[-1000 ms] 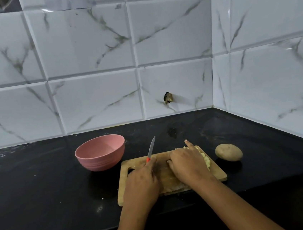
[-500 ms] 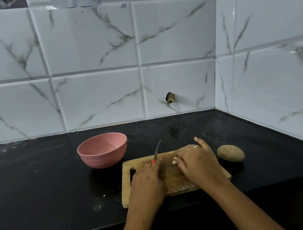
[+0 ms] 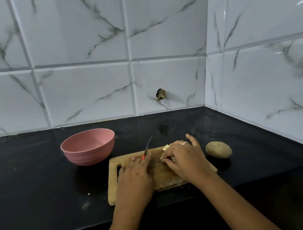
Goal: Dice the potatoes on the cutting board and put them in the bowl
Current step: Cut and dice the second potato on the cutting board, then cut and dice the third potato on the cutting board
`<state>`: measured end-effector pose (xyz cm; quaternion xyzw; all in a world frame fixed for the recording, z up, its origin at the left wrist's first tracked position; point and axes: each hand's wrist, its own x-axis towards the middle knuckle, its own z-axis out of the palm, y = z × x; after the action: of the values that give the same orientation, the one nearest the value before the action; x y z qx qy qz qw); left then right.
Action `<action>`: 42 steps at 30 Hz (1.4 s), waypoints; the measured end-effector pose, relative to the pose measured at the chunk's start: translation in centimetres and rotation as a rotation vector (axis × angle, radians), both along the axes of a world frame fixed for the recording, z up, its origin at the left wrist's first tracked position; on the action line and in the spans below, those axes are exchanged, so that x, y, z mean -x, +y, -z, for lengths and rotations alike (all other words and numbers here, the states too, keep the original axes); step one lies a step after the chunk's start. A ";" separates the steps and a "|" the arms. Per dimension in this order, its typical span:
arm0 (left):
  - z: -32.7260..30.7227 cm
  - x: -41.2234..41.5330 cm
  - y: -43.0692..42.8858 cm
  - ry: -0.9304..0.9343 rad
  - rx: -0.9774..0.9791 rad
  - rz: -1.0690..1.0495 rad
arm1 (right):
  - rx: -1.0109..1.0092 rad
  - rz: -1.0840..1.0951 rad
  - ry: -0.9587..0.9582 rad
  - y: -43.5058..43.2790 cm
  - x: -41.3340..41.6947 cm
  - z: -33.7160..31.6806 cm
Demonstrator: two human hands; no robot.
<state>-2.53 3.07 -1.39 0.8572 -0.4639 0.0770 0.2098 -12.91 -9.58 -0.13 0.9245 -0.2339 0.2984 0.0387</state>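
A wooden cutting board [image 3: 164, 177] lies on the black counter. My left hand [image 3: 134, 176] grips a knife [image 3: 146, 149] with a red handle, its blade pointing up and away over the board's left half. My right hand [image 3: 184, 158] is cupped over pale diced potato pieces [image 3: 165, 147] on the board's right half, fingers curled around them; most pieces are hidden under the hand. An empty pink bowl [image 3: 88, 146] stands left of the board. A whole unpeeled potato [image 3: 218, 149] rests on the counter right of the board.
The black counter [image 3: 32, 183] runs to white marble-tiled walls at the back and right, meeting in a corner [image 3: 207, 107]. The counter's front edge is near my forearms.
My right hand has drawn its fingers in over the potato pieces, gathering them toward the board's middle. The knife in my left hand has stayed nearly still.
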 end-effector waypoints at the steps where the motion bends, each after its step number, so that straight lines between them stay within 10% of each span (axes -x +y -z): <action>1: -0.1 0.0 -0.1 0.000 -0.002 0.002 | -0.012 -0.003 0.009 -0.1 -0.1 0.0; 14: -1.0 0.1 -0.1 0.039 0.009 0.034 | -0.089 -0.058 -0.100 -0.9 -0.3 0.0; 23: -0.6 0.3 0.3 -0.023 0.147 0.081 | -0.330 0.016 -1.017 -1.8 3.3 -0.6; 28: -0.4 0.2 0.5 -0.042 0.190 0.119 | -0.267 0.391 -0.643 -3.7 6.4 0.2; 34: -0.3 0.2 0.6 -0.012 0.258 0.119 | -0.587 0.344 -0.331 -4.5 7.1 0.7; 42: 0.4 -0.2 0.6 0.068 0.356 0.156 | -0.376 0.212 -0.730 -2.7 7.5 0.0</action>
<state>-2.36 3.65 -1.80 0.7701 -0.5008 0.1123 0.3788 -20.36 -12.28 -0.13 0.7200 -0.3764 0.5527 -0.1854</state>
